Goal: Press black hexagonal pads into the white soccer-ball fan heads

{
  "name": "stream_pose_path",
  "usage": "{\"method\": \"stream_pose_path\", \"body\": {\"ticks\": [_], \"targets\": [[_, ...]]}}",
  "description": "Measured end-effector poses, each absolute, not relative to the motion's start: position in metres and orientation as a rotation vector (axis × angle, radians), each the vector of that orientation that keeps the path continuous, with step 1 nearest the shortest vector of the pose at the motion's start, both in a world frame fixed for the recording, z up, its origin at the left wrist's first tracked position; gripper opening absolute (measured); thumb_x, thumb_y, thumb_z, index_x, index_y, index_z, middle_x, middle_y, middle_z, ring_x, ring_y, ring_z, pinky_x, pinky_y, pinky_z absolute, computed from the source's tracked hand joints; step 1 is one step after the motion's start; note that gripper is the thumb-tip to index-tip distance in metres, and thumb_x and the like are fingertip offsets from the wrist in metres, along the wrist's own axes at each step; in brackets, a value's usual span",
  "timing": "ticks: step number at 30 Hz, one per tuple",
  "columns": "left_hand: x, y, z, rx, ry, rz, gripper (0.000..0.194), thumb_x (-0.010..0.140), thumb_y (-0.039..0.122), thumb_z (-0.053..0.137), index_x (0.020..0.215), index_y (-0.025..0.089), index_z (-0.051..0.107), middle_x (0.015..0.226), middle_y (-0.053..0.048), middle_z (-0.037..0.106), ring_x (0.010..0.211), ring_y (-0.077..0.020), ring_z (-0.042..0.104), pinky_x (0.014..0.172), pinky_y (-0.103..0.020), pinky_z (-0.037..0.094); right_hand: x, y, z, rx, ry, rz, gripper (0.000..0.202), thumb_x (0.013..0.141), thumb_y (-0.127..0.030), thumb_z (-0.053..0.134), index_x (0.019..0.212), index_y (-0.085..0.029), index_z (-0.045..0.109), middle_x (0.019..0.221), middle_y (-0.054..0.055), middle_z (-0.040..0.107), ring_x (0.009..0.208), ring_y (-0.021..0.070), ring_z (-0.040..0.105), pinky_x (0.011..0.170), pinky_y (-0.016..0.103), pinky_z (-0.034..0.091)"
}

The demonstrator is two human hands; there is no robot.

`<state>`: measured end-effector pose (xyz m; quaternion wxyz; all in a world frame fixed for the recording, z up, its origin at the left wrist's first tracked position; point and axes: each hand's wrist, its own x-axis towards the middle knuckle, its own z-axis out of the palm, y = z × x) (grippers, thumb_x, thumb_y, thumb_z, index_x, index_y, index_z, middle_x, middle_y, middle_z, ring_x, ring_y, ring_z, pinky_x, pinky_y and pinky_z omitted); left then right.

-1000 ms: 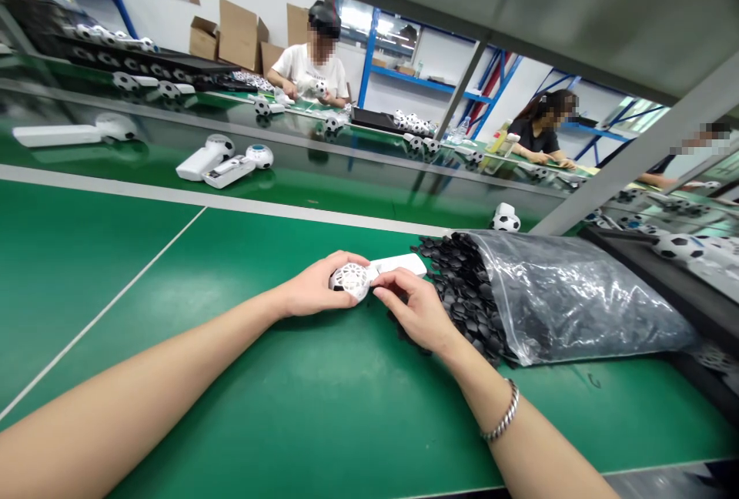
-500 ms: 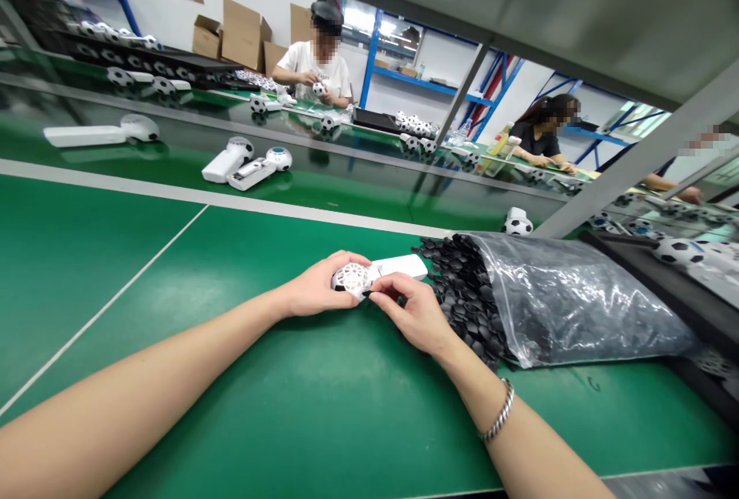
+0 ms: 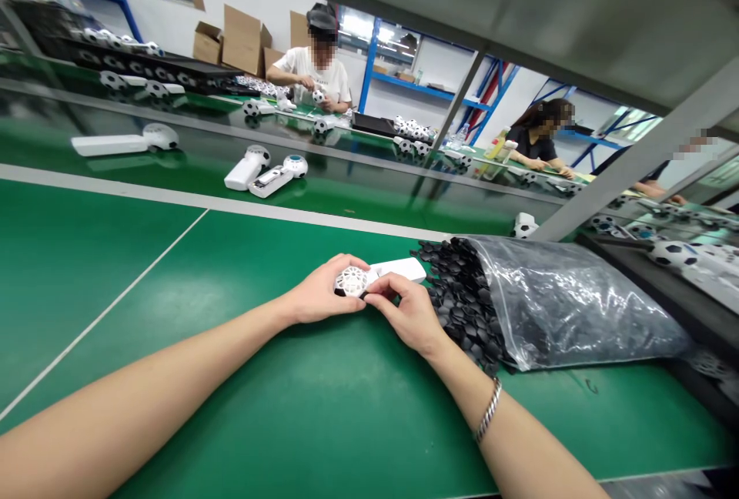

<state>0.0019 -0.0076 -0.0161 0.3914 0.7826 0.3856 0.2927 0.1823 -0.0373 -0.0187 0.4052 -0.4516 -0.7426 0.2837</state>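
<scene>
A white handheld device [image 3: 402, 270] with a round, openwork head lies over the green table. My left hand [image 3: 323, 289] is wrapped round the left side of that head, thumb below and fingers above. At the head's lower right edge, the thumb and forefinger of my right hand [image 3: 407, 310] are pinched together against it. Dark pieces show along the head's lower rim. Whether a loose piece is between my right fingertips is hidden. Just right of my right hand, many black pieces [image 3: 469, 314] spill from a clear plastic bag [image 3: 583, 306].
Beyond the pale strip, white devices [image 3: 245, 168] lie on the green conveyor [image 3: 369, 205]. A black tray [image 3: 716, 287] with football-patterned heads stands at the right. A slanted metal post [image 3: 612, 160] rises behind the bag. Several people sit across the line.
The devices on the conveyor have shifted right. My right fingertips have moved slightly left and down along the head's edge, and the black piece seen at them is now hidden or seated at the rim.
</scene>
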Motion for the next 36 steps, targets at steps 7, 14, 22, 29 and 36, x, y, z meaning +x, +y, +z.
{"method": "stream_pose_path", "body": {"ticks": [7, 14, 22, 29, 36], "targets": [[0.009, -0.012, -0.017, 1.98, 1.046, 0.839, 0.041, 0.06, 0.019, 0.06, 0.1, 0.021, 0.052, 0.097, -0.001, 0.051, 0.089, -0.0196, 0.051, 0.079, -0.032, 0.041, 0.182, -0.036, -0.016, -1.162, -1.91, 0.689, 0.005, 0.074, -0.023, 0.06, 0.075, -0.018, 0.059, 0.072, 0.0, 0.061, 0.068, 0.0128, 0.054, 0.065, 0.025, 0.044], [0.014, -0.014, -0.019, 1.924, 1.053, 0.921, 0.038, 0.058, 0.017, 0.061, 0.095, 0.02, 0.055, 0.092, -0.001, 0.05, 0.084, -0.0185, 0.051, 0.073, -0.029, 0.041, 0.182, -0.033, -0.012, -1.296, -1.882, 0.712, 0.014, 0.069, -0.025, 0.065, 0.067, -0.019, 0.053, 0.063, -0.004, 0.056, 0.056, 0.0103, 0.049, 0.057, 0.023, 0.041], [0.006, -0.006, -0.017, 1.31, 0.888, 0.927, 0.043, 0.057, 0.014, 0.065, 0.099, 0.017, 0.054, 0.082, 0.001, 0.057, 0.07, -0.0114, 0.052, 0.061, -0.022, 0.04, 0.191, -0.028, -0.007, -1.225, -1.997, 0.206, 0.034, 0.065, -0.038, 0.069, 0.09, -0.02, 0.055, 0.091, 0.005, 0.058, 0.087, 0.02, 0.051, 0.079, 0.033, 0.041], [-0.01, 0.007, -0.014, 0.872, 0.764, 0.951, 0.038, 0.062, 0.017, 0.063, 0.099, 0.016, 0.056, 0.087, -0.003, 0.062, 0.071, -0.0132, 0.058, 0.06, -0.022, 0.045, 0.21, -0.022, -0.009, -1.432, -2.002, -0.244, 0.056, 0.067, -0.025, 0.067, 0.118, -0.025, 0.045, 0.124, 0.01, 0.045, 0.116, 0.031, 0.036, 0.091, 0.049, 0.031], [-0.011, 0.006, -0.017, 0.763, 0.699, 0.965, 0.025, 0.071, 0.025, 0.059, 0.094, 0.014, 0.057, 0.081, -0.006, 0.064, 0.071, -0.0185, 0.061, 0.062, -0.031, 0.051, 0.214, -0.021, -0.017, -1.241, -2.03, -0.034, 0.04, 0.078, -0.018, 0.052, 0.117, -0.024, 0.046, 0.117, 0.009, 0.047, 0.11, 0.0235, 0.045, 0.093, 0.041, 0.039]]}}
